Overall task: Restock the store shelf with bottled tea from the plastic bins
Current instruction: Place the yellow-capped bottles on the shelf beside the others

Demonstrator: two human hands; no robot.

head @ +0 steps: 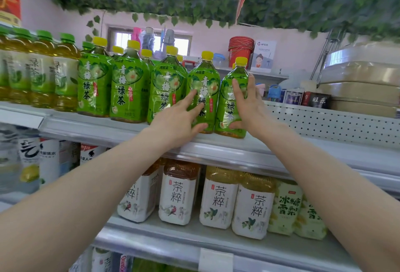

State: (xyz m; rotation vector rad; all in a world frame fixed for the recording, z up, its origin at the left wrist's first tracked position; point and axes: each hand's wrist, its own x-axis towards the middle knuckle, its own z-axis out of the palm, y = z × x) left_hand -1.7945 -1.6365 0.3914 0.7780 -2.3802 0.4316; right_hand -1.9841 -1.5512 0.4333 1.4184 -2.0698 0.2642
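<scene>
Centre of the frame: my left hand [180, 118] lies with fingers spread flat against the front of one green tea bottle [203, 90]. My right hand [245, 103] is spread against the end bottle [234, 98] just beside it, fingers up its right side, thumb at its base. Both bottles stand upright near the front edge of the upper shelf [227, 150], ending a row of yellow-capped bottles. White-labelled tea bottles [218, 200] fill the shelf below.

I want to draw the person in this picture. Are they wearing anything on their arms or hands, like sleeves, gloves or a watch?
No. The left hand and right hand are bare: no gloves, rings or watch show. Both forearms are bare too, with no sleeve in view as far as the picture reaches.
</scene>
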